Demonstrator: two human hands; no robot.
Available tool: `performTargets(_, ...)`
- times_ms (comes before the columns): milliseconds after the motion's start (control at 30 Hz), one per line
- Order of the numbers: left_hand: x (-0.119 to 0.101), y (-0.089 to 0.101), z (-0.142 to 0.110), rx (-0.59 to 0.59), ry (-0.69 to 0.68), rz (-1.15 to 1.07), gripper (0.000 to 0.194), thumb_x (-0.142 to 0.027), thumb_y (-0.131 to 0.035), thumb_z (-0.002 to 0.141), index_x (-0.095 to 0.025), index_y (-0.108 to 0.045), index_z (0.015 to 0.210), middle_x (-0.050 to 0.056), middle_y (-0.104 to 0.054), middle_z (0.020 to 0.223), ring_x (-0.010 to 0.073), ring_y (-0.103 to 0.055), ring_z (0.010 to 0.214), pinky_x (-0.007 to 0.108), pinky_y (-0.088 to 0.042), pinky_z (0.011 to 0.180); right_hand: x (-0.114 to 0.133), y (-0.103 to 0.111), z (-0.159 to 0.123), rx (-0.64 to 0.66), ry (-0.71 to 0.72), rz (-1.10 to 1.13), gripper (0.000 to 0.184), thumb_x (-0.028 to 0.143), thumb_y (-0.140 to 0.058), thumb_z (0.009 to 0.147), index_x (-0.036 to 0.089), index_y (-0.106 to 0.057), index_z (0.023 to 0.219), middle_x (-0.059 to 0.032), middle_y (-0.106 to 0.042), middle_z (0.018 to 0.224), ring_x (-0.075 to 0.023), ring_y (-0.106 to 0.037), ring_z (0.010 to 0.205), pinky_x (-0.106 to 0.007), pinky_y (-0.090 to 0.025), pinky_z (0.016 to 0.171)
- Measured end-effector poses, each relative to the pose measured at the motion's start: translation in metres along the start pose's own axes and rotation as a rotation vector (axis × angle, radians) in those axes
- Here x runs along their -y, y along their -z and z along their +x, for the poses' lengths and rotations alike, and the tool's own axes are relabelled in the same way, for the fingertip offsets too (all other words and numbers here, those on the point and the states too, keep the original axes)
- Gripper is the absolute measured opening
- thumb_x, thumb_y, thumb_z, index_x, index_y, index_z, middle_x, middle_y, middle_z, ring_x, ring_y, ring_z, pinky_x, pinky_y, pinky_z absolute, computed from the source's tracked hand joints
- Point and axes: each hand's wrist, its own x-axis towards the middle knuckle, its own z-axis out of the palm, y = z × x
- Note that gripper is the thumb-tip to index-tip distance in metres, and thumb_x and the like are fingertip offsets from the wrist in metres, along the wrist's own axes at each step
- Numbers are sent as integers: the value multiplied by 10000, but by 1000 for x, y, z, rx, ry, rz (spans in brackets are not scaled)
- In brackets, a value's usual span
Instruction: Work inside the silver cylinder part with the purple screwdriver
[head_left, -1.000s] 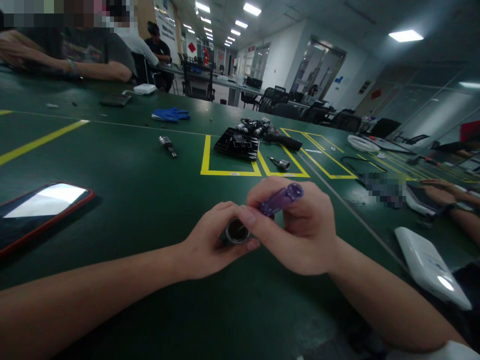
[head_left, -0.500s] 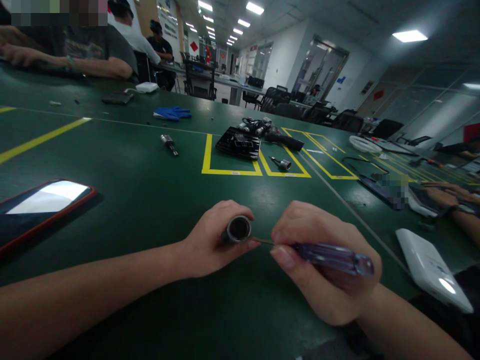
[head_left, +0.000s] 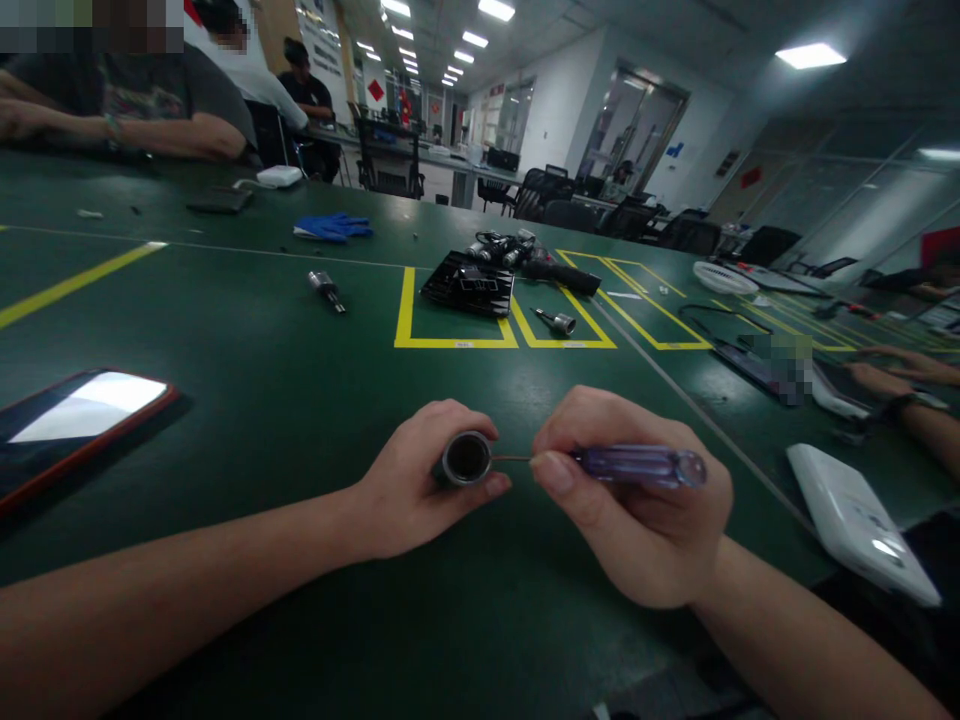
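Note:
My left hand (head_left: 420, 480) is wrapped round a dark metal tube (head_left: 466, 458), its round open end facing me. The rest of the tube is hidden by my fingers. In my right hand (head_left: 637, 520) is a screwdriver with a clear purple handle (head_left: 637, 466), pinched near the front of the handle. Its thin shaft (head_left: 512, 458) points left, and the tip meets the side of the tube near the rim; whether it sits in a hole there I cannot tell. Both hands are held just above the green table (head_left: 337, 620).
Farther off lie a black pouch (head_left: 469, 287), a socket bit (head_left: 556, 320), another metal bit (head_left: 326, 290) and a blue glove (head_left: 332, 228). A phone (head_left: 75, 430) lies at left, a white device (head_left: 862, 520) at right. Other people (head_left: 165, 100) sit round the table.
The screwdriver has swung from slanting up-left to nearly level, with my right hand slightly higher and farther left. The view has shifted a little; my left hand keeps its grip on the tube.

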Motion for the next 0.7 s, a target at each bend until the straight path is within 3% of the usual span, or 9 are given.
performTargets(367, 3, 0, 1, 16, -68, 116, 215, -304, -596, 793, -180, -490, 933, 12, -572, 821, 150, -549, 745, 288, -449, 684, -12, -2, -1, -78, -82, 129, 24, 116, -586, 799, 126, -565, 791, -4, -575, 676, -78, -541, 606, -223, -432, 553)
performTargets(700, 0, -1, 1, 17, -14, 82, 206, -310, -604, 787, -181, -494, 905, 5, -559, 806, 146, -538, 742, 283, -444, 673, -11, -1, -4, -114, -49, 178, 39, 94, -593, 788, 122, -572, 805, -15, -576, 669, -103, -544, 582, -260, -422, 517)
